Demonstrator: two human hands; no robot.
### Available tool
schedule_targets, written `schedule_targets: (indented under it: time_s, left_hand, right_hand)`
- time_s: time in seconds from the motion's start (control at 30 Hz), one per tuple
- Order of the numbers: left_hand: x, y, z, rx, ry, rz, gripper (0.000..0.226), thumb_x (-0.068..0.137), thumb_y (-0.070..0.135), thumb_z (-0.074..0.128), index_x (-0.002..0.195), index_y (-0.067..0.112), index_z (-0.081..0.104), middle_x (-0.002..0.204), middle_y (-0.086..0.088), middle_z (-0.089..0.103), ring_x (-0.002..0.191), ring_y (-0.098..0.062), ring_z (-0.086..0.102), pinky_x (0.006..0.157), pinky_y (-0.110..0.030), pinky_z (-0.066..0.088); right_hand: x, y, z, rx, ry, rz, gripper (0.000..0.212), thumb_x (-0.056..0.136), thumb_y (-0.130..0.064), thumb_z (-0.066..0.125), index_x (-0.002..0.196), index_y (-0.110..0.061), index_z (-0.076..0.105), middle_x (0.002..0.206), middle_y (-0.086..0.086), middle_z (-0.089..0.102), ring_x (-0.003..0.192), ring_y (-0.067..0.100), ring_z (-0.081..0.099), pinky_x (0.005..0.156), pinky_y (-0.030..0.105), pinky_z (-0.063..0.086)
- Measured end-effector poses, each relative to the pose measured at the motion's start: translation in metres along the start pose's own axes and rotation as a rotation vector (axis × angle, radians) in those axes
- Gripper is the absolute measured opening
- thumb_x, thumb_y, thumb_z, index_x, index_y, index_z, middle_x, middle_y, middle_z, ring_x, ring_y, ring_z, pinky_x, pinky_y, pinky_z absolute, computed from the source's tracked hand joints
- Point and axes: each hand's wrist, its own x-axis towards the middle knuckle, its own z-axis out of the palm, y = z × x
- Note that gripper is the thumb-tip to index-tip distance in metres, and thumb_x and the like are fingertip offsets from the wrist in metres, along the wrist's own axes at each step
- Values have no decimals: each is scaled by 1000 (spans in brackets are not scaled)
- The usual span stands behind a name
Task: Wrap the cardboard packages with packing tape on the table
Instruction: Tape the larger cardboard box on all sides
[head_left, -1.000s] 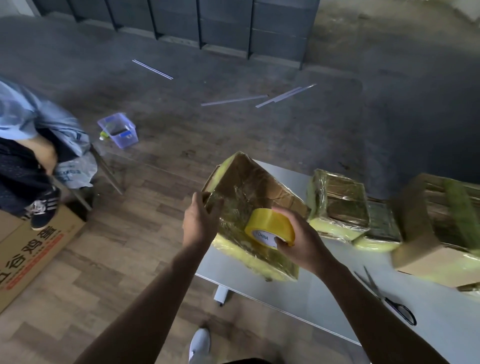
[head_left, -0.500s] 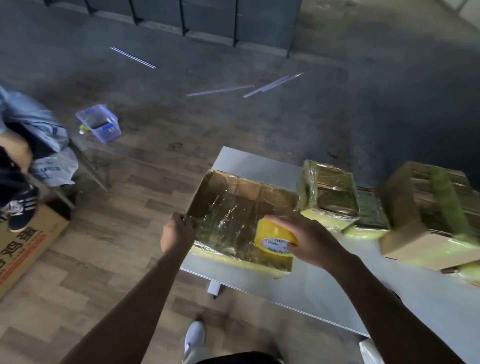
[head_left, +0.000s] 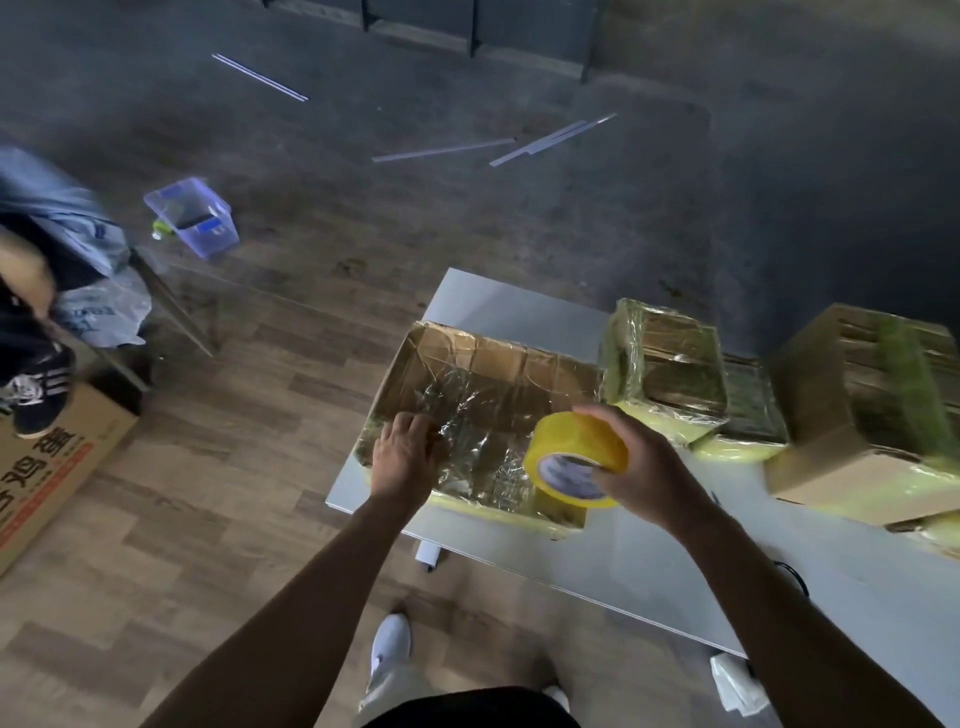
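A flat cardboard package (head_left: 493, 395) covered in shiny clear tape lies on the left end of the white table (head_left: 649, 561). My left hand (head_left: 405, 457) rests on its near left part, fingers spread over the taped top. My right hand (head_left: 634, 467) grips a yellow roll of packing tape (head_left: 574, 457) just above the package's right near corner. To the right sit a smaller wrapped package (head_left: 665, 369), a flat wrapped one (head_left: 748, 415) behind it, and a larger box (head_left: 872, 415) with a green-yellow tape band.
A clear plastic bin (head_left: 192, 215) and thin strips (head_left: 550, 140) lie on the floor beyond the table. At left, another person's shoe (head_left: 41, 395) rests above a printed cardboard box (head_left: 47, 467). My white shoe (head_left: 389, 644) shows below the table edge.
The package was tilted up on edge a second ago; it now lies flat on the table. My left hand moved from its left edge onto the top. The tape roll stayed in my right hand.
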Motion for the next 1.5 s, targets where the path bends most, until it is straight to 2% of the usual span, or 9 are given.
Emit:
schedule_targets:
  time_s: [0.07,0.17,0.37,0.53,0.77,0.97,1.17,1.37,1.5]
  left_hand:
    - [0,3,0,8,-23,-13,24,82,15,71,104,5,66,103,-16,59,95,-35,56,82,-44,43]
    - [1,7,-1,33,-37,-39,27,80,12,71,105,3,63,103,-18,58,95,-37,55,82,-46,44]
    - [-15,43,9,65,-12,334,17,86,27,50,88,12,58,86,-5,58,78,-24,54,64,-39,50]
    - [-12,56,18,-18,-132,25,28,94,40,51,98,14,58,99,-6,60,93,-24,53,82,-40,47]
    - [-11,55,18,59,-210,-55,37,94,48,49,109,15,53,115,-9,56,109,-28,49,93,-40,38]
    - [-4,73,23,319,-347,-130,77,79,77,46,126,16,45,134,-11,44,125,-31,40,98,-43,38]
    - [-5,101,39,227,-402,41,28,94,29,55,115,12,54,140,-12,45,113,-31,51,86,-45,51]
    - [-16,130,47,419,-420,57,55,93,26,45,141,3,30,138,-19,38,117,-33,47,93,-44,49]
    - [-38,162,56,637,-405,56,35,89,16,41,114,7,64,106,-12,60,94,-26,62,70,-31,55]
  right_hand:
    - [-6,6,-13,-180,2,-40,59,69,-60,60,125,-45,50,111,-8,63,97,18,61,83,29,49]
    - [-7,16,-13,-425,-3,-86,64,71,-39,78,128,-44,51,98,-1,61,85,31,64,77,35,50]
    - [-14,24,-10,-61,78,13,67,71,-18,80,127,-38,51,113,-12,52,104,9,51,84,24,39]
    - [-22,33,-11,91,86,64,65,72,-15,80,120,-41,44,109,-31,47,97,2,47,78,3,34]
    - [-32,39,-33,-123,-30,45,59,70,-51,64,126,-43,49,116,-15,58,104,11,54,86,31,45]
    - [-50,83,-32,-491,-146,148,58,79,-59,66,132,-43,46,111,-6,56,104,23,58,88,33,39]
    - [-46,95,-11,-598,-183,204,59,82,-61,58,135,-42,39,111,-5,52,103,21,58,88,31,38]
    - [-42,98,3,-557,-223,252,57,83,-59,56,134,-42,39,111,-3,51,105,26,58,94,34,39]
    - [-41,95,13,-525,-225,243,56,86,-51,56,138,-37,38,115,0,52,109,26,56,94,35,37]
